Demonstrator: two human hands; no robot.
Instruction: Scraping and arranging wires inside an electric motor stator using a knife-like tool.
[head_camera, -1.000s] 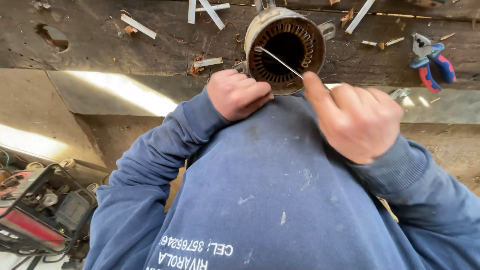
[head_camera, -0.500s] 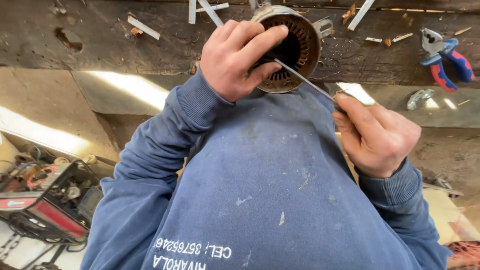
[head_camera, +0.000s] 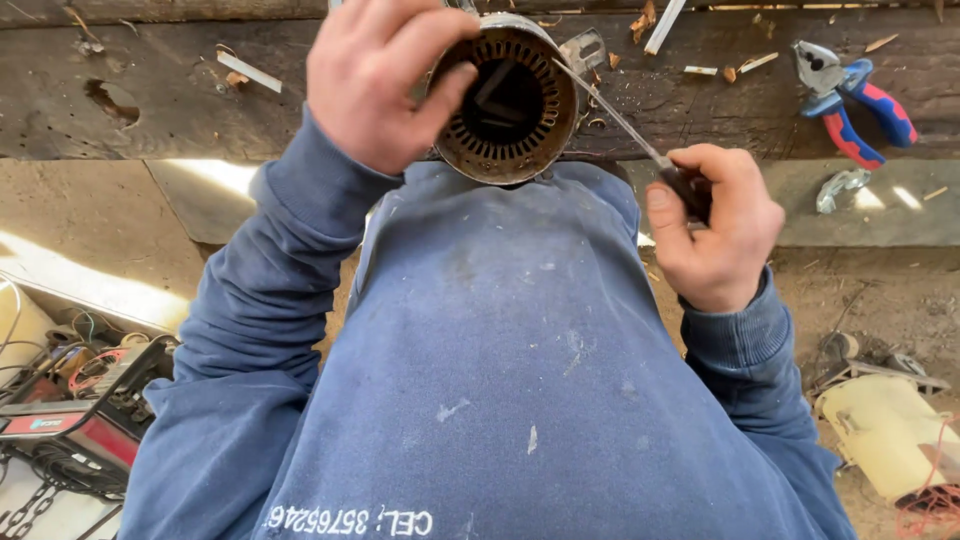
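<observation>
At bench edge, right hand (head_camera: 715, 225) pulled back, blade (head_camera: 610, 108) withdrawn from stator (head_camera: 505, 100)

Our left hand (head_camera: 375, 80) has climbed onto the round, slotted, rusty metal stator (head_camera: 508, 100); our right hand (head_camera: 712, 228) has drawn back its thin metal blade (head_camera: 610, 110).

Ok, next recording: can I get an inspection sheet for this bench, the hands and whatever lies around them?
Surface: worn dark wooden bench, scarred and holed.
Job's things: round slotted motor stator at the bench edge; thin metal tool reaching to its rim.
Clutter: red-and-blue pliers, white strips, wood chips, a metal bracket.
Grip: left hand wraps the stator; right hand is closed on the tool's handle.
Cables: loose wires lower left; red wire lower right.
Surroundings: dirt floor, red-and-black machine, cream cylinder.
</observation>
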